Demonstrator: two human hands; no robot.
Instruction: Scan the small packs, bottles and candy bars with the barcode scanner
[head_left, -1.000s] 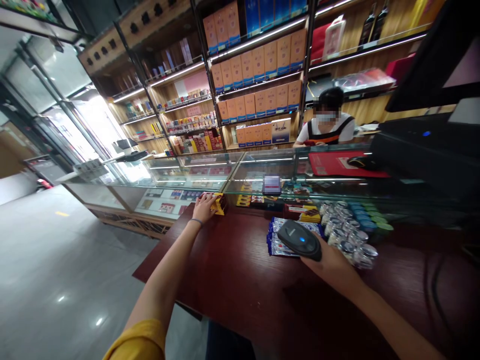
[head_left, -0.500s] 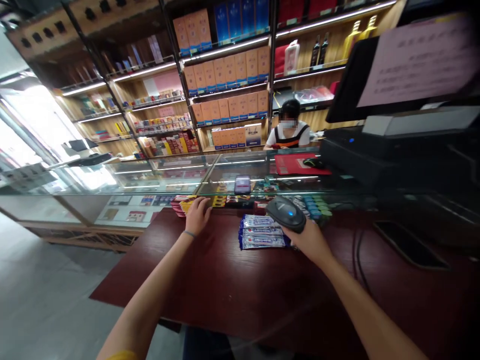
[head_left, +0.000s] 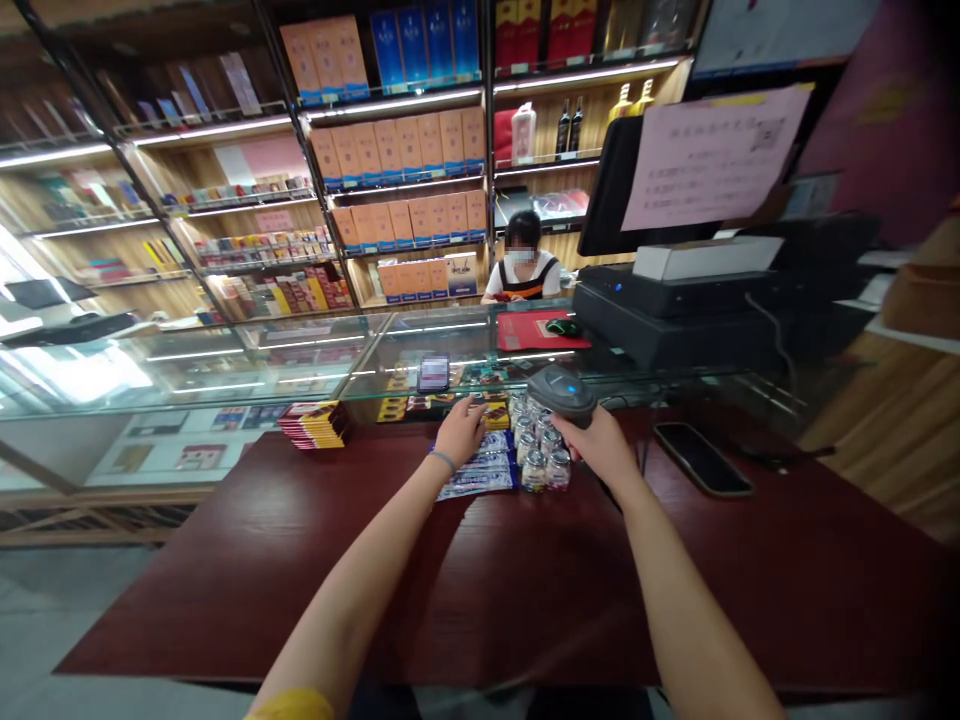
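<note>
My right hand (head_left: pixel 600 445) is closed around a dark barcode scanner (head_left: pixel 561 393) with a blue light, held over a cluster of small clear jars (head_left: pixel 538 452) on the dark red wooden counter (head_left: pixel 525 580). My left hand (head_left: pixel 459 430) reaches forward with fingers bent onto the far end of a stack of blue-and-white packets (head_left: pixel 480 470); yellow-and-dark packs (head_left: pixel 495 412) lie just beyond its fingertips. A stack of red-and-yellow flat boxes (head_left: pixel 316 424) lies further left on the counter.
A glass display case (head_left: pixel 300 370) runs behind the counter with a phone (head_left: pixel 433 372) on top. A till with a monitor (head_left: pixel 675 300) stands at right, and a black phone (head_left: pixel 701 458) lies on the counter. A person (head_left: pixel 523 268) sits behind the case before stocked shelves.
The view swung right. My left hand left the red-and-yellow boxes and moved right to the blue-and-white packets. My right hand kept the scanner over the jars.
</note>
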